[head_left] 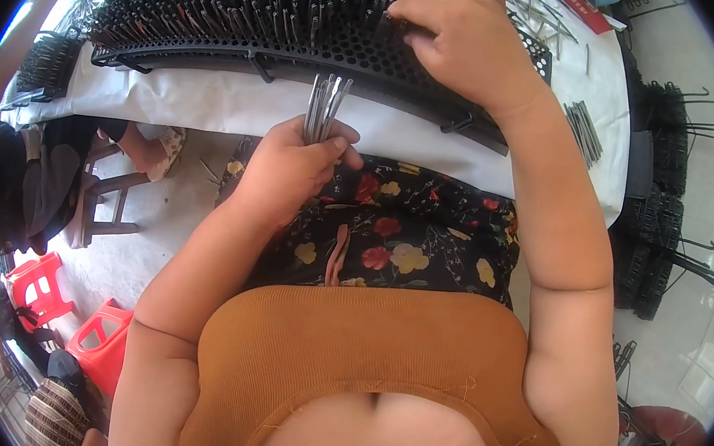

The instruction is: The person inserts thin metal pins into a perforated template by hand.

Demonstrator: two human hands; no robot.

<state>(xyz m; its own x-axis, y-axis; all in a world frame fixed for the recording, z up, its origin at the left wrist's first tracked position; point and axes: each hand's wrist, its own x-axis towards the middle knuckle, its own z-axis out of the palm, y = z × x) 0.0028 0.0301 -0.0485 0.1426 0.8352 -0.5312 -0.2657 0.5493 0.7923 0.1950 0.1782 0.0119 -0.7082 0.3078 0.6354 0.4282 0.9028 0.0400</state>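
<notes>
My left hand is closed round a small bundle of thin silvery metal rods, which stand up out of the fist in front of the table edge. My right hand reaches over the right part of a long black perforated rack. Its fingers are bent together above the holes, and what they pinch, if anything, is too small to make out. Densely packed dark metal pieces stand upright in the rack, mostly left of my right hand.
Loose metal rods lie in a pile on the white-covered table, right of the rack. A smaller filled rack stands at far left, near another person's arm. Red plastic stools and a wooden stool are at left.
</notes>
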